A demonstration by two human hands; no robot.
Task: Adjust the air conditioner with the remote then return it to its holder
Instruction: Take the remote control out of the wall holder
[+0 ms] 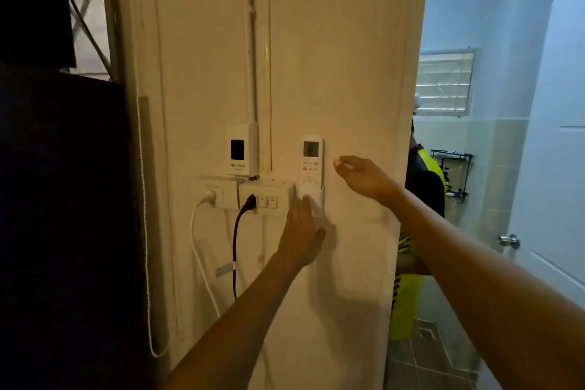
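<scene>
A white air conditioner remote (311,161) with a small screen and orange buttons stands upright in a white holder (319,199) fixed to the cream wall. My left hand (302,231) lies flat against the wall below it, fingertips touching the holder's lower part. To the right of the remote, my right hand (361,177) hovers a short way off, fingers loosely extended and holding nothing.
A socket and switch box (266,198) with a black plug and cord sits left of the holder, beside a white plug and a National wall unit (239,152). On the right, an open doorway shows a bathroom, a person in a yellow vest (425,187) and a door knob (509,241).
</scene>
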